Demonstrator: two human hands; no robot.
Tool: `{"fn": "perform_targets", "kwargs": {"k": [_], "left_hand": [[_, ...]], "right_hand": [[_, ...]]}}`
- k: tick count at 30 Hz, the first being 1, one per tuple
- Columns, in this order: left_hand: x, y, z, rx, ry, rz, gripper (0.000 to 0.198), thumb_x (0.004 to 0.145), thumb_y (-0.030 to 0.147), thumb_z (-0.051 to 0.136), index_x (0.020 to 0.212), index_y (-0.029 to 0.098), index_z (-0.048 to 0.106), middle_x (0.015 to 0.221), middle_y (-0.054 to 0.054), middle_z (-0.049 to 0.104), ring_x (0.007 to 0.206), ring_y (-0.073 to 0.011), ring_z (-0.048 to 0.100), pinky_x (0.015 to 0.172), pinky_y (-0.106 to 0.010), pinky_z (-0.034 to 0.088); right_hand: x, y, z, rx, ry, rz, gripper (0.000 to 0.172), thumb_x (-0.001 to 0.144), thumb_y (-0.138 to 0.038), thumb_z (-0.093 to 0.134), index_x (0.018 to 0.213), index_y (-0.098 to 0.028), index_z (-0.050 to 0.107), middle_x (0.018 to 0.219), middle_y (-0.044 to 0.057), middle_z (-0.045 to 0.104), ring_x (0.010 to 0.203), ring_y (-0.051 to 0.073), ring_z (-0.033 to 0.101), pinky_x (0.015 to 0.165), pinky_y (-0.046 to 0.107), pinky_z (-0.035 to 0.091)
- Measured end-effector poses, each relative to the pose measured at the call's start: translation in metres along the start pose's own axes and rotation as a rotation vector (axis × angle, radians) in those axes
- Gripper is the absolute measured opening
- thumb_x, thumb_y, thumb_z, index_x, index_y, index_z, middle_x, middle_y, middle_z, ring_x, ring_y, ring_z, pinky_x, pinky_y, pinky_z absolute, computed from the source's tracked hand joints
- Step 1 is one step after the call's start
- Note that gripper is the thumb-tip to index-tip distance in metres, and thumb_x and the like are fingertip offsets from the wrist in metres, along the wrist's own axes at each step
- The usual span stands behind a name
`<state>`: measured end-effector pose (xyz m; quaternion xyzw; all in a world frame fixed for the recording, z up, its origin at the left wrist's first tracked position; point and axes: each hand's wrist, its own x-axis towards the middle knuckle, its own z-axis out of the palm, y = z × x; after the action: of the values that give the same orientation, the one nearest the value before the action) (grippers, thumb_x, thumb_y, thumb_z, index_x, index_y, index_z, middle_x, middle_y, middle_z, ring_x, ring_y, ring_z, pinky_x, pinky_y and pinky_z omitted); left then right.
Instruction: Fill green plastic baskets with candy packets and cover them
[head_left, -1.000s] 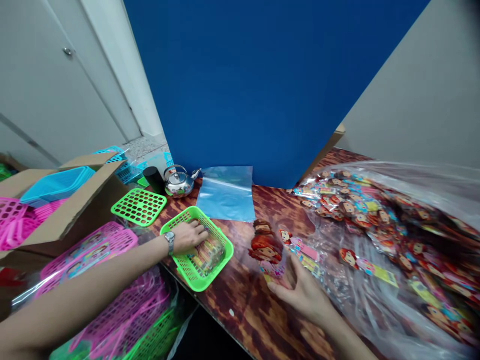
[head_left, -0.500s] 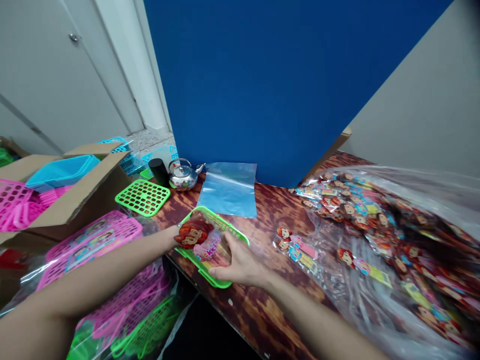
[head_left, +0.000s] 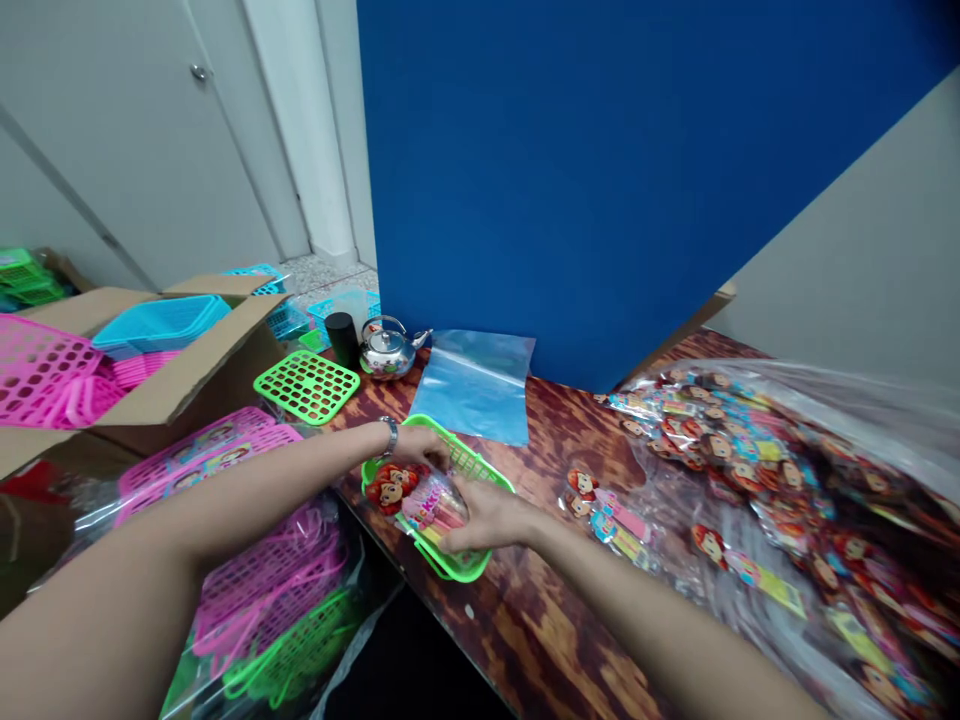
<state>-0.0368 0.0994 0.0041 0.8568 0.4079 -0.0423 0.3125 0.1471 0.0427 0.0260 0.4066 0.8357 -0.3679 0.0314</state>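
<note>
Blue panel (head_left: pixel 585 180) stands along the far edge of the brown-marbled surface (head_left: pixel 525 620). Over the surface's right side, a loose clear plastic bag (head_left: pixel 840 390) with a heap of doll-print packets (head_left: pixel 720 450). Green plastic basket (head_left: pixel 469 572) sits at the surface's left edge; clear pouch (head_left: pixel 476 385) lies flat beyond it, by the panel. Left far corner: green perforated tray (head_left: pixel 307 387), metal teapot (head_left: pixel 388 355).

Change: a second ago the right hand (head_left: pixel 487 512) had its packets over the surface, right of the basket; now it has brought them across to the basket. Its fingers close round their lower end, thumb on the near side. Left hand (head_left: pixel 424 447), earlier lying on the contents, is now at the basket's far side, fingers curled down; cannot tell whether they grip anything.

Held doll-print packets (head_left: pixel 431 500) lie slantwise within the basket's outline, heads toward its left end. Judged a placing step, release not yet made; whether they rest on the contents, cannot tell.
</note>
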Motion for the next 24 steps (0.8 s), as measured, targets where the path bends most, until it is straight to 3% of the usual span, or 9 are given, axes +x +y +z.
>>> {"fn": "perform_targets", "kwargs": {"k": [3, 6, 9, 11, 14, 16, 19, 24], "left_hand": [[0.005, -0.001, -0.006, 0.007, -0.116, 0.023, 0.029, 0.088, 0.034, 0.054, 0.109, 0.015, 0.055, 0.106, -0.006, 0.058, 0.088, -0.0177, 0.059, 0.075, -0.036, 0.052], [0.000, 0.005, -0.015, 0.049, -0.066, -0.010, 0.030, 0.087, 0.036, 0.055, 0.108, 0.014, 0.056, 0.105, -0.005, 0.058, 0.088, -0.0186, 0.059, 0.074, -0.035, 0.052], [-0.017, 0.013, -0.021, 0.121, 0.070, -0.076, 0.026, 0.090, 0.035, 0.048, 0.102, 0.014, 0.057, 0.097, -0.005, 0.060, 0.085, -0.0177, 0.059, 0.076, -0.036, 0.050], [-0.033, 0.016, -0.020, 0.183, 0.221, -0.152, 0.030, 0.094, 0.034, 0.035, 0.109, 0.015, 0.053, 0.102, -0.009, 0.059, 0.097, -0.0224, 0.056, 0.085, -0.039, 0.044], [-0.053, 0.009, -0.010, 0.248, 0.392, -0.293, 0.040, 0.094, 0.032, 0.025, 0.128, 0.011, 0.034, 0.118, -0.019, 0.051, 0.110, -0.0287, 0.049, 0.089, -0.043, 0.039], [-0.058, -0.001, -0.001, 0.254, 0.370, -0.351, 0.041, 0.092, 0.032, 0.029, 0.126, 0.008, 0.032, 0.106, -0.019, 0.057, 0.098, -0.0282, 0.057, 0.080, -0.040, 0.043], [-0.056, -0.016, 0.007, 0.241, 0.263, -0.358, 0.031, 0.090, 0.030, 0.031, 0.113, 0.011, 0.041, 0.081, -0.009, 0.063, 0.075, -0.0233, 0.062, 0.065, -0.031, 0.045], [-0.053, -0.023, 0.001, 0.243, 0.185, -0.297, 0.026, 0.090, 0.029, 0.033, 0.109, 0.014, 0.042, 0.086, -0.009, 0.065, 0.080, -0.0211, 0.063, 0.068, -0.028, 0.045]], "right_hand": [[0.011, -0.003, -0.001, -0.048, -0.127, 0.018, 0.047, 0.054, -0.050, 0.072, 0.086, -0.018, 0.061, 0.077, 0.004, 0.062, 0.068, 0.021, 0.058, 0.056, 0.029, 0.047], [0.017, -0.005, 0.002, -0.143, -0.166, 0.073, 0.045, 0.056, -0.056, 0.068, 0.080, -0.018, 0.062, 0.073, 0.005, 0.063, 0.066, 0.023, 0.060, 0.054, 0.030, 0.047], [0.015, -0.007, 0.009, -0.254, -0.142, 0.145, 0.048, 0.057, -0.061, 0.064, 0.077, -0.018, 0.064, 0.075, 0.008, 0.064, 0.069, 0.026, 0.062, 0.057, 0.033, 0.048], [0.013, -0.008, 0.014, -0.285, -0.099, 0.144, 0.047, 0.059, -0.060, 0.062, 0.078, -0.018, 0.065, 0.078, 0.010, 0.066, 0.073, 0.027, 0.064, 0.061, 0.034, 0.049], [0.011, -0.011, 0.019, -0.307, -0.057, 0.143, 0.050, 0.059, -0.058, 0.061, 0.089, -0.017, 0.065, 0.088, 0.013, 0.068, 0.082, 0.030, 0.065, 0.067, 0.037, 0.051], [0.012, -0.015, 0.021, -0.333, -0.063, 0.164, 0.054, 0.059, -0.057, 0.061, 0.095, -0.017, 0.064, 0.093, 0.014, 0.068, 0.086, 0.031, 0.065, 0.071, 0.040, 0.051], [0.014, -0.023, 0.025, -0.414, -0.058, 0.180, 0.056, 0.062, -0.054, 0.061, 0.102, -0.016, 0.062, 0.097, 0.015, 0.068, 0.091, 0.032, 0.064, 0.077, 0.043, 0.050], [0.012, -0.032, 0.033, -0.550, 0.020, 0.144, 0.048, 0.069, -0.036, 0.062, 0.108, -0.008, 0.057, 0.095, 0.018, 0.066, 0.090, 0.029, 0.064, 0.075, 0.039, 0.052]]}}
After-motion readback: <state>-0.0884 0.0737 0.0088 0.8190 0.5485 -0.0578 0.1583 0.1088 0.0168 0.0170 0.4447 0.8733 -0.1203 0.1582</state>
